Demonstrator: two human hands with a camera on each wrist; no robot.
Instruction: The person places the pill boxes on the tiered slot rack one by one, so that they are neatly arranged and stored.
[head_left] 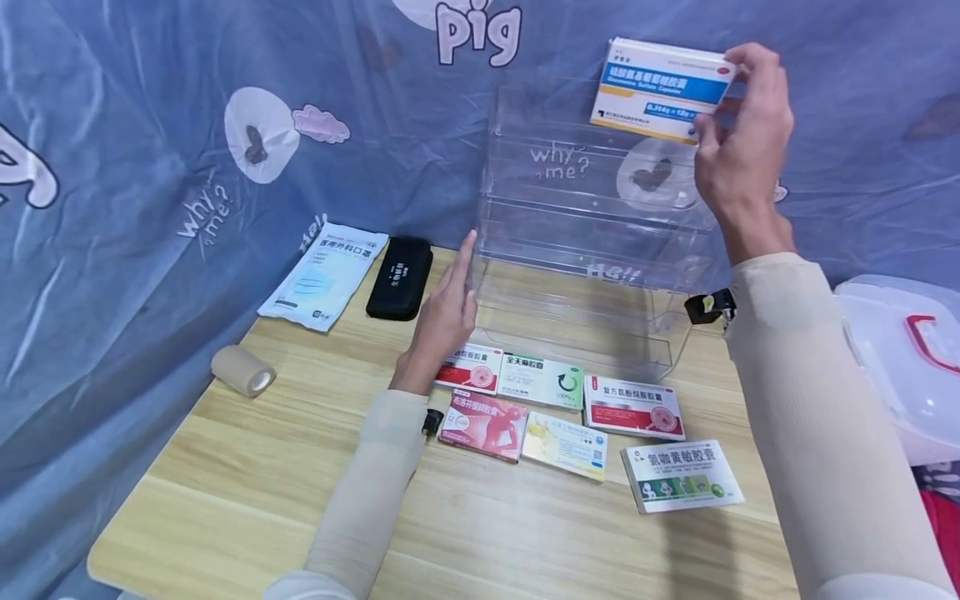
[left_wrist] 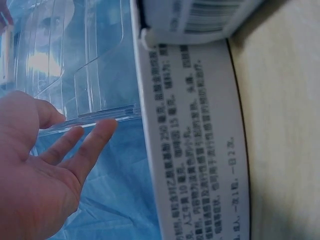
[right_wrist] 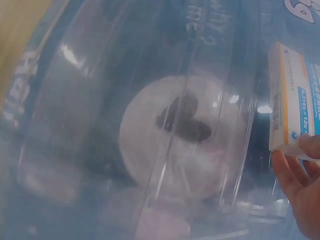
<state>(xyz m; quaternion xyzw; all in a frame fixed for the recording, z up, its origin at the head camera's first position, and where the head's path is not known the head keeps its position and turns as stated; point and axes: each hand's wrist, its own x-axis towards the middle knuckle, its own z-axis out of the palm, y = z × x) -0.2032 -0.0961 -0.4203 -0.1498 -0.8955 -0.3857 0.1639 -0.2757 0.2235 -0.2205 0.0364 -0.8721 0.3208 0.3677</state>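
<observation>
In the head view my right hand (head_left: 750, 142) pinches a white, blue and yellow medicine box (head_left: 660, 90) by its right end. The box is at the top tier of a clear stepped display rack (head_left: 592, 225); whether it touches the rack I cannot tell. My left hand (head_left: 444, 321) has its fingers extended along the rack's left side. The left wrist view shows that hand (left_wrist: 65, 155) with fingertips at the clear plastic edge. In the right wrist view, thumb and fingers hold the box (right_wrist: 295, 100) at its lower end.
Several medicine boxes lie before the rack, among them a pink box (head_left: 483, 425), a green-and-white box (head_left: 542, 381) and a separate white-green box (head_left: 681, 477). Leftward are a mask packet (head_left: 324, 275), a black case (head_left: 400, 277) and a tan bandage roll (head_left: 243, 370). A clear lidded bin (head_left: 907, 367) stands right.
</observation>
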